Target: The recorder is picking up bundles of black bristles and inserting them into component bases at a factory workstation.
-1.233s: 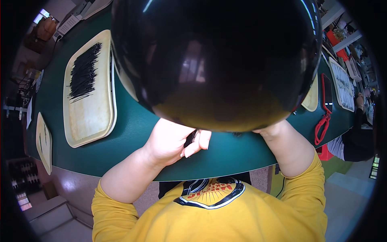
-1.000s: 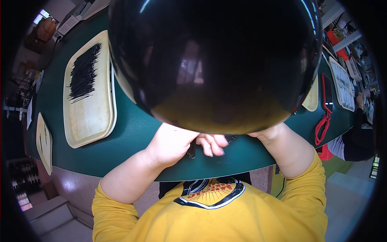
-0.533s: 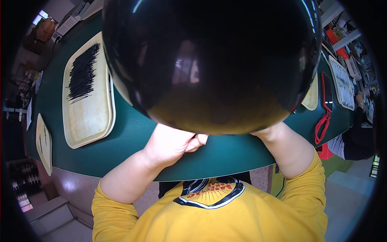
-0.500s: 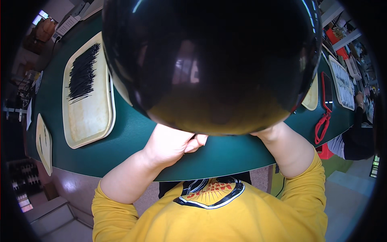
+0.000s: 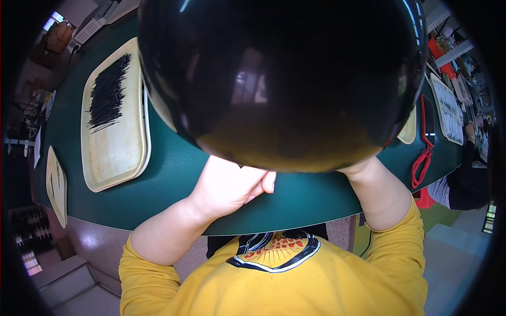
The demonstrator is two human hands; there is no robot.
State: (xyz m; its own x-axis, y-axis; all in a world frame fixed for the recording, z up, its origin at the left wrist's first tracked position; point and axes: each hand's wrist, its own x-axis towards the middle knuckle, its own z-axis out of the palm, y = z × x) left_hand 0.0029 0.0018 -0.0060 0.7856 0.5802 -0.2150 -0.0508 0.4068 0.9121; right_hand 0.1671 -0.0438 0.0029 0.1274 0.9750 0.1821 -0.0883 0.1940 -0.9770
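A large glossy black rounded thing fills the upper middle and hides most of the work between my hands. My left hand comes out from beneath its lower edge, over the green table. Its visible fingers are curled together; whatever they hold is hidden. Of my right hand, only the wrist and the heel show, since the black thing covers the fingers.
On the left, a cream tray carries a pile of thin black strips. A smaller tray lies farther left. A red-edged phone with a red strap and a filled tray are on the right.
The black thing has shifted slightly right and up in the view. My left hand shows a little more, its curled fingers slightly farther right. My right wrist has moved slightly right.
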